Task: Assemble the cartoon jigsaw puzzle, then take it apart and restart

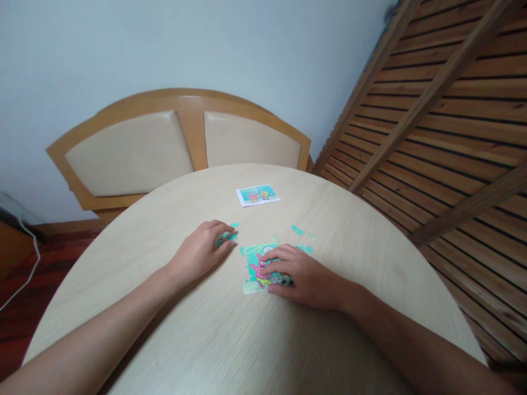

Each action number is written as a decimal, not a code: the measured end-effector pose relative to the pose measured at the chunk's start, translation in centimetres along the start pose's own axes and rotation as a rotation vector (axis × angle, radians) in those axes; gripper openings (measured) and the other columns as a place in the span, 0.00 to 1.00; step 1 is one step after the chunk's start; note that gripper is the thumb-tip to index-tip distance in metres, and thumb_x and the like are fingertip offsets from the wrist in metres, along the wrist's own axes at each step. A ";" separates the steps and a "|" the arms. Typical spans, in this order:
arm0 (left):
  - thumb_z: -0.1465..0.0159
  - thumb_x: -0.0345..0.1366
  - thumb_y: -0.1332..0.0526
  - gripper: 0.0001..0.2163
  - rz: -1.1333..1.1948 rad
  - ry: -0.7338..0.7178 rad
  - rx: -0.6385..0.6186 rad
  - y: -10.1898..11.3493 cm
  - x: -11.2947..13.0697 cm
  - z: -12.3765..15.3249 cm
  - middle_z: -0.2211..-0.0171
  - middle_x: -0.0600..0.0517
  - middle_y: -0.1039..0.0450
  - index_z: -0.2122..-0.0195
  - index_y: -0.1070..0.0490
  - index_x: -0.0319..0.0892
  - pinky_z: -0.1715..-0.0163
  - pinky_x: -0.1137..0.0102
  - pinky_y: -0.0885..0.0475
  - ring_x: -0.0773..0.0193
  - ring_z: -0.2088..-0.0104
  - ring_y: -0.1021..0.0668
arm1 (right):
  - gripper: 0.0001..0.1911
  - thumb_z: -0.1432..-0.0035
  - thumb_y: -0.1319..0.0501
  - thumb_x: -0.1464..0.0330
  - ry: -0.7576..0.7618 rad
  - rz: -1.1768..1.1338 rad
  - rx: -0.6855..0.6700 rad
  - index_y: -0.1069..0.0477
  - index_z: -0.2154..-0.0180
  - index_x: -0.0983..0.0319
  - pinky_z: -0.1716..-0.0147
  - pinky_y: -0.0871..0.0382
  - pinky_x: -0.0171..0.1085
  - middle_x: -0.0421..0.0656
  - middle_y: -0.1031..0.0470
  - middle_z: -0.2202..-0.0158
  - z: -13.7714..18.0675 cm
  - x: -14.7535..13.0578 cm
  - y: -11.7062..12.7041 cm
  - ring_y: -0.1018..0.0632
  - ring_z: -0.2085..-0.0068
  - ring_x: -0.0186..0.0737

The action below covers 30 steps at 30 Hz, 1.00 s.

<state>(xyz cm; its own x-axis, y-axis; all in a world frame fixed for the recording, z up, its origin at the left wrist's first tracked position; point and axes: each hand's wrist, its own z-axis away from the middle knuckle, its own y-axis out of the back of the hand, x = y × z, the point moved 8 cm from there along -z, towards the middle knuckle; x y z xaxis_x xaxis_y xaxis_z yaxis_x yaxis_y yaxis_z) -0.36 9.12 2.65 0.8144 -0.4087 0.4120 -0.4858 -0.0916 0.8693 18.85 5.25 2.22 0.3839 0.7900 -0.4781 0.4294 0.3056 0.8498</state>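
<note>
A pale blue wall (pixel 185 49) rises behind a round, light wood table (pixel 197 340), where a person's bare arms reach in from the near left and near right. A slatted wood screen (pixel 461 131) slants along the right side, and a headboard (pixel 191 129) with two cream panels stands past the table's far edge. Dark red floor (pixel 37 307) shows at left.

The right hand (pixel 302 277) is open, its fingers spread and bent over the right part of a puzzle (pixel 252 277), which lies near the middle of the table, partly covered. The left hand (pixel 206 247) curls over loose pieces (pixel 234 237) just left of the puzzle; thumb and forefinger stand apart, but whether the hidden fingers grip a piece cannot be told.

A card (pixel 258 195) lies beyond the puzzle, on the far part of the table, printed with a pink figure and a yellow one on turquoise. A white cord (pixel 39 257) hangs at far left. Smallest of all, turquoise bits (pixel 297 230) lie to the far right of the puzzle.
</note>
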 end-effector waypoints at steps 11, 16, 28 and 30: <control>0.30 0.36 0.42 0.09 -0.034 -0.062 -0.002 -1.7 -1.0 -0.8 0.55 0.45 0.22 0.56 0.23 0.42 0.49 0.59 0.31 0.54 0.53 0.24 | 0.16 0.40 0.31 0.63 0.009 0.005 -0.007 0.22 0.50 0.57 0.41 0.35 0.49 0.49 0.24 0.45 0.1 -0.1 -0.1 0.26 0.44 0.48; 0.29 0.38 0.44 0.11 0.001 -0.066 0.008 -0.7 -0.2 -0.7 0.57 0.46 0.21 0.58 0.21 0.42 0.51 0.61 0.31 0.55 0.55 0.24 | 0.16 0.39 0.32 0.64 0.000 0.005 -0.020 0.22 0.49 0.57 0.41 0.36 0.50 0.48 0.24 0.44 0.0 -0.1 0.0 0.26 0.43 0.48; 0.31 0.44 0.42 0.16 0.569 0.054 -0.199 -1.9 3.0 0.2 0.61 0.45 0.20 0.54 0.23 0.37 0.64 0.68 0.30 0.61 0.64 0.24 | 0.16 0.39 0.32 0.64 0.008 -0.009 -0.014 0.22 0.49 0.58 0.41 0.35 0.49 0.49 0.24 0.45 0.1 -0.1 0.0 0.26 0.43 0.47; 0.33 0.44 0.40 0.16 0.611 0.065 -0.233 -2.3 3.2 0.3 0.61 0.45 0.20 0.54 0.22 0.37 0.63 0.67 0.29 0.61 0.64 0.24 | 0.16 0.39 0.32 0.64 0.014 -0.011 -0.007 0.22 0.50 0.58 0.41 0.35 0.48 0.49 0.24 0.45 0.1 -0.1 0.0 0.26 0.43 0.47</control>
<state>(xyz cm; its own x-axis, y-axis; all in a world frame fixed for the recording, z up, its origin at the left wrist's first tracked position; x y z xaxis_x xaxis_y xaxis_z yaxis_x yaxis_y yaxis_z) 3.23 7.73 1.92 0.4345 -0.2680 0.8599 -0.7916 0.3419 0.5065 18.88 5.09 2.25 0.3679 0.7940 -0.4840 0.4281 0.3175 0.8461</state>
